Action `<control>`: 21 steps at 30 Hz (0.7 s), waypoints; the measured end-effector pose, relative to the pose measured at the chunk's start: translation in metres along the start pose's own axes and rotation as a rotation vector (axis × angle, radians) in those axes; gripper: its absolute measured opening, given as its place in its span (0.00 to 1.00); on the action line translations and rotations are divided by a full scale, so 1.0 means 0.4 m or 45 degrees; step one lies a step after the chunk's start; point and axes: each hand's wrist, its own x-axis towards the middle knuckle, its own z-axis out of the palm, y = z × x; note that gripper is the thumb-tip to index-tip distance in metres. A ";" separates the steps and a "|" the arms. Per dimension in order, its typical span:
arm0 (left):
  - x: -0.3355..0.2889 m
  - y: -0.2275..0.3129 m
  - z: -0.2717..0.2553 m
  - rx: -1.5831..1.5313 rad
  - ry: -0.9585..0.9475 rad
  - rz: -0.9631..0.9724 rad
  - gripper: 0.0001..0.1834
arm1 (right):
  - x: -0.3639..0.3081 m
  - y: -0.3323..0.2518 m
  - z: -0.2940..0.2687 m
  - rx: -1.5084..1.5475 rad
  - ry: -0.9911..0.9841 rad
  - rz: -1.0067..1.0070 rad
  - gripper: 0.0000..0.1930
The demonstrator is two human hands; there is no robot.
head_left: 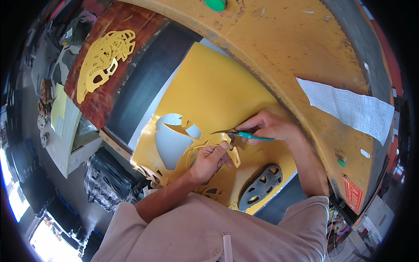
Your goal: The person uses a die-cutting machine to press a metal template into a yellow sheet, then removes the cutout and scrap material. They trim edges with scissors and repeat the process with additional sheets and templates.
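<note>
My left hand (208,161) pinches a yellow cut-out piece (235,156) of sheet material between thumb and fingers, just above the sheet. Close by on the right, my right hand (273,127) grips a small cutting tool with teal handles (255,136), which looks like snips. Its dark metal tip points left, at the upper edge of the cut-out piece. Beneath both hands spreads a large yellow sheet (209,78). A shaped hole in it, left of my left hand, shows a pale grey surface (171,146). Whether the blades touch the piece is too small to tell.
A dark oval cutting die (262,185) with openings lies on the sheet near my body. Yellow cut-outs (104,56) are heaped on a reddish board (98,102) at the far left. On the right, a big worn orange machine (297,48) carries a printed paper (349,107).
</note>
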 end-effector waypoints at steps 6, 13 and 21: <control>-0.012 0.014 0.006 -0.072 -0.020 -0.069 0.22 | 0.006 -0.001 -0.010 -0.079 -0.009 -0.002 0.28; -0.029 0.062 0.017 0.006 -0.108 -0.155 0.19 | 0.026 -0.037 -0.010 -0.099 -0.109 0.084 0.29; -0.033 0.069 -0.001 -0.005 -0.127 -0.207 0.18 | 0.017 -0.127 -0.008 -0.422 -0.139 0.114 0.26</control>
